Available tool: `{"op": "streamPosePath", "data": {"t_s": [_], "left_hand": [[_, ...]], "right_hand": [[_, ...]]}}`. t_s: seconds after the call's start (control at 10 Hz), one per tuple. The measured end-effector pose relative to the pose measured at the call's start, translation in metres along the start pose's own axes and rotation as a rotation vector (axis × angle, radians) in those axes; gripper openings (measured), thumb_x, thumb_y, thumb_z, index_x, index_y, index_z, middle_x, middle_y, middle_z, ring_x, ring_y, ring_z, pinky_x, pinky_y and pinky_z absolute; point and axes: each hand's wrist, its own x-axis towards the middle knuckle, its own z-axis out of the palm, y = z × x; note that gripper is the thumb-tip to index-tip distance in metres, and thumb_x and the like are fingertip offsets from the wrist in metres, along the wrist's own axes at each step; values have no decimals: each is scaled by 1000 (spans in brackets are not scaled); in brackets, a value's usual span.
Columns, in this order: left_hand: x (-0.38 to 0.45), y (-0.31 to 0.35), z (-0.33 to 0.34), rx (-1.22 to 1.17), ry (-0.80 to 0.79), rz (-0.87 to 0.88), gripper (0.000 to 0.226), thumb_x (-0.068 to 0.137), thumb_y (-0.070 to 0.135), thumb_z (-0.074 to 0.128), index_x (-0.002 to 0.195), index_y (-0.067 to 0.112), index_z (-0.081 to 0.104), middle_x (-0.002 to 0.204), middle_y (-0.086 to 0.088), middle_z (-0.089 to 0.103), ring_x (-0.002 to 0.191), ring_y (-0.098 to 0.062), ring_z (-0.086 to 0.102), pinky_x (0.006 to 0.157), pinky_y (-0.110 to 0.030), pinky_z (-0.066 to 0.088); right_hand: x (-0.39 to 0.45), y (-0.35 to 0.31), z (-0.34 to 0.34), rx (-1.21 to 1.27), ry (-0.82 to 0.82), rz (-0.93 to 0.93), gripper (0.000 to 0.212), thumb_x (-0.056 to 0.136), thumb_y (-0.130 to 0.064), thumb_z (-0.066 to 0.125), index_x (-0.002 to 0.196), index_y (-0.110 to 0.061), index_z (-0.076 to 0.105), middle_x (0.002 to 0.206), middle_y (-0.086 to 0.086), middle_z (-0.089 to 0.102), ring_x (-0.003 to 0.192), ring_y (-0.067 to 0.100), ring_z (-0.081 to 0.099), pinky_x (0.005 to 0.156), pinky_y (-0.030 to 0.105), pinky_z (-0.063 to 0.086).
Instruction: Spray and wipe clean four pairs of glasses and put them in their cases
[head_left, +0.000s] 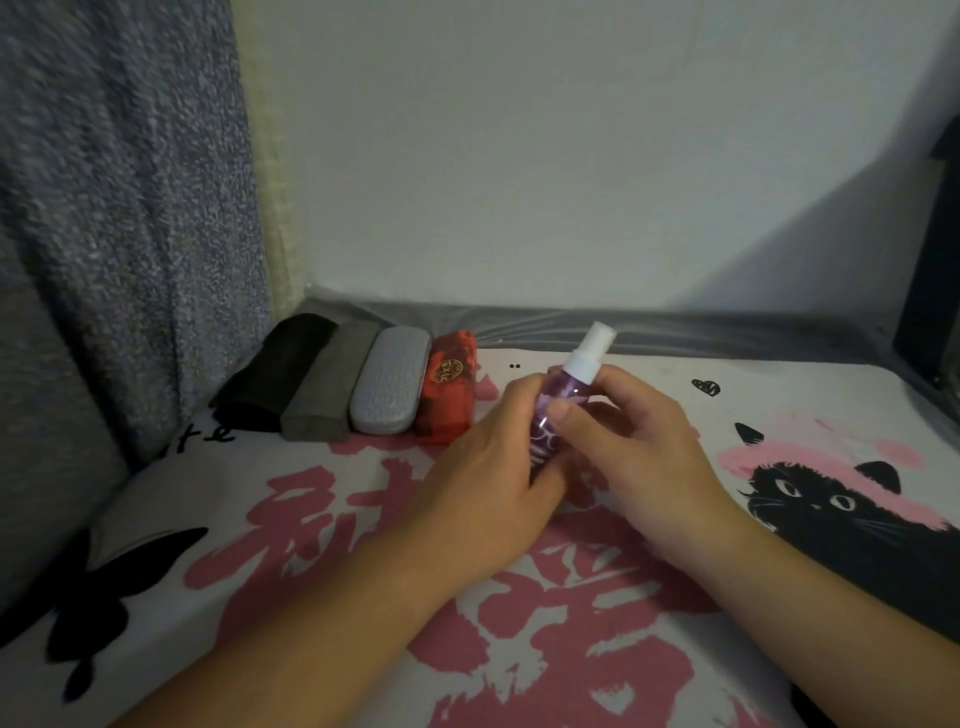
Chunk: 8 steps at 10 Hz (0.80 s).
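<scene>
Hands are meeting over the printed sheet — the left hand and right hand are both gripping a purple spray bottle, its white cap tilting away. Four closed cases are lying side by side at far left: black, dark grey, light grey, red.
</scene>
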Motion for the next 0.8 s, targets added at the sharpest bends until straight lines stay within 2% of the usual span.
{"op": "streamPosePath", "data": {"t_s": [0.1, 0.2, 0.3, 0.4, 0.5, 0.6, 0.7, 0.8], "left_hand": [[-1, 1, -6, 174, 28, 24, 35, 97, 39, 54, 131, 43, 45, 99, 10, 66, 80, -9, 65, 68, -41, 57], [-2, -7, -19, 321, 177, -22, 25, 100, 42, 49, 86, 24, 60, 65, 6, 58, 56, -15, 56, 53, -40, 49], [-6, -13, -24, 385, 152, -158, 48, 99, 37, 49, 55, 17, 47, 52, 1, 50, 46, -16, 50, 43, -30, 37], [-4, -14, -22, 490, 100, -145, 45, 96, 33, 52, 55, 17, 49, 54, 0, 53, 49, -16, 54, 45, -30, 44], [-4, -17, -19, 546, 74, -100, 41, 93, 33, 52, 56, 18, 47, 56, 0, 55, 52, -20, 57, 52, -39, 53], [-5, -19, -18, 576, 66, -82, 42, 94, 34, 50, 54, 21, 42, 57, -1, 57, 53, -22, 58, 53, -41, 53], [-6, -22, -16, 591, 85, -67, 42, 94, 36, 48, 55, 22, 39, 60, -2, 59, 55, -24, 59, 55, -41, 54], [-8, -26, -14, 598, 86, -75, 37, 95, 37, 48, 60, 24, 44, 63, -1, 61, 57, -23, 61, 56, -39, 55]], "right_hand": [[4, 1, -6, 9, 70, -24, 13, 93, -9, 67, 105, -11, 70, 94, 12, 74, 84, 23, 73, 71, 35, 60], [13, 8, -10, -153, 138, -82, 12, 95, -12, 67, 106, -15, 69, 97, 6, 74, 94, 26, 71, 87, 48, 58], [33, 19, -3, -460, 167, -176, 8, 94, -22, 67, 102, -22, 66, 94, -8, 71, 90, 10, 68, 83, 38, 55], [65, 27, 16, -674, 92, -145, 12, 95, -26, 66, 107, -23, 64, 96, -8, 68, 88, 14, 65, 76, 33, 50], [93, 29, 40, -677, 85, -76, 20, 94, -25, 66, 111, -16, 62, 97, -2, 64, 91, 24, 65, 73, 31, 45], [100, 31, 54, -677, 75, -36, 25, 94, -27, 65, 113, -13, 58, 99, 4, 66, 92, 28, 63, 71, 33, 45], [96, 32, 50, -665, 31, 3, 40, 92, -27, 68, 126, -13, 53, 110, 6, 66, 102, 29, 63, 76, 33, 45], [87, 26, 35, -470, 81, 121, 73, 90, -32, 73, 150, -17, 34, 134, 6, 56, 118, 25, 59, 98, 43, 50]]}}
